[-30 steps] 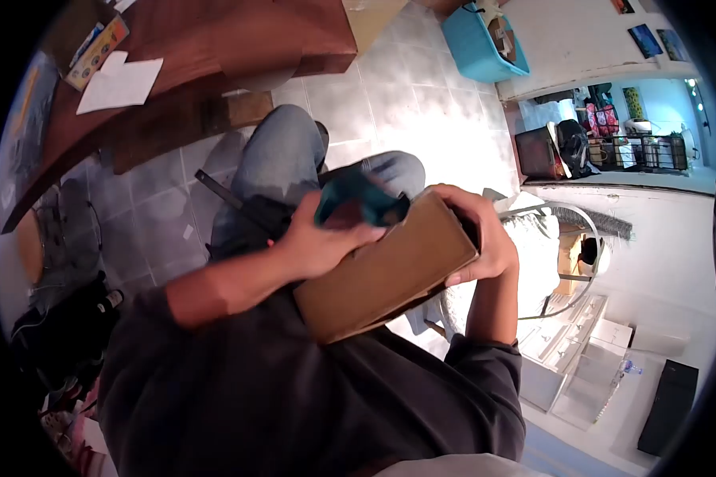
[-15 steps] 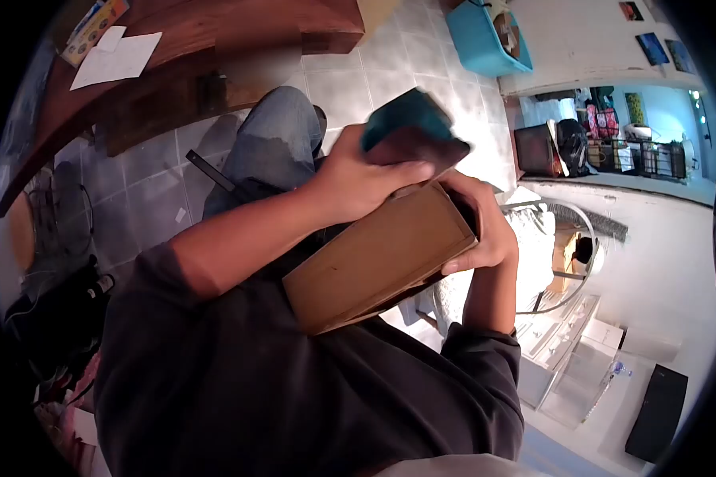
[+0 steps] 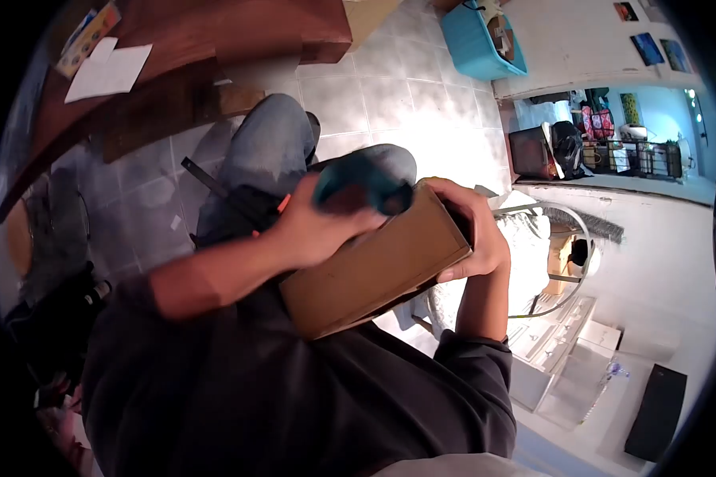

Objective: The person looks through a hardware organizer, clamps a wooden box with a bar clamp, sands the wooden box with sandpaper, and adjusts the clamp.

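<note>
My left hand point(image 3: 318, 226) is closed around a teal, dark-sided object point(image 3: 358, 187). Motion blur keeps me from making out its kind. This hand is by the far left long edge of a brown cardboard box point(image 3: 374, 274), which lies tilted against my chest and lap. My right hand point(image 3: 481, 230) grips the box's right end, with fingers over the top corner and the thumb on the near edge. Along the near lower side a dark gap shows between the cardboard panels. What is inside the box is hidden.
A dark red wooden table point(image 3: 183, 40) with white paper point(image 3: 111, 73) on it stands at the upper left. A turquoise bin point(image 3: 477, 48) sits on the tiled floor at the back. White drawers point(image 3: 549, 342) and a round-framed chair point(image 3: 587, 262) are to the right.
My left hand has moved left and toward me with the teal object, along the box's far edge. My right hand still grips the box, which has barely shifted.
</note>
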`<action>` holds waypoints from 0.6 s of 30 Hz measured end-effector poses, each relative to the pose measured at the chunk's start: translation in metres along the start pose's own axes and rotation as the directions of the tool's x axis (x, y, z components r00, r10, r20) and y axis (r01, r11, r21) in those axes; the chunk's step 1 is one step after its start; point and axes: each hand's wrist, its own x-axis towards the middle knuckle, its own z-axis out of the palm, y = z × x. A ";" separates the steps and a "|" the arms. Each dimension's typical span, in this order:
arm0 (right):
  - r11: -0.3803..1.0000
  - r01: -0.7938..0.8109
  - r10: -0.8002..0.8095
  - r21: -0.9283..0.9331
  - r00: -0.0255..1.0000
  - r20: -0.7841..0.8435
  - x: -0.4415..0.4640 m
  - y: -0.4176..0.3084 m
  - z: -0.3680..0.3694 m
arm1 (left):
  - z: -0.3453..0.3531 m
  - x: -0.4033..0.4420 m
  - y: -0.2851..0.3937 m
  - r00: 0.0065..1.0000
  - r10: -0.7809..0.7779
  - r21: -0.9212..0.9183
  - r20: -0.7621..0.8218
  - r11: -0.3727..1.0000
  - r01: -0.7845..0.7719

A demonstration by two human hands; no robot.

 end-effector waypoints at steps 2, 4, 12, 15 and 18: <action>0.997 0.029 -0.024 0.078 0.997 -0.067 0.003 0.008 0.010 | -0.006 -0.008 0.004 0.998 0.065 -0.079 0.017 0.995 -0.063; 0.999 -0.016 0.018 -0.032 0.996 0.086 0.013 0.000 0.002 | -0.002 0.016 0.009 0.998 -0.057 0.057 0.011 0.997 0.056; 0.996 0.005 0.000 0.091 0.998 -0.059 0.005 0.006 0.010 | -0.008 -0.012 -0.005 0.996 0.090 0.012 0.001 0.996 -0.090; 0.994 -0.036 0.038 0.107 0.999 -0.013 0.006 0.000 0.012 | -0.002 0.024 0.003 1.000 0.005 0.167 0.004 0.986 -0.005; 0.999 -0.019 0.020 -0.027 0.999 0.035 -0.001 -0.003 0.002 | 0.006 0.014 0.001 0.990 -0.125 0.129 -0.061 0.983 0.132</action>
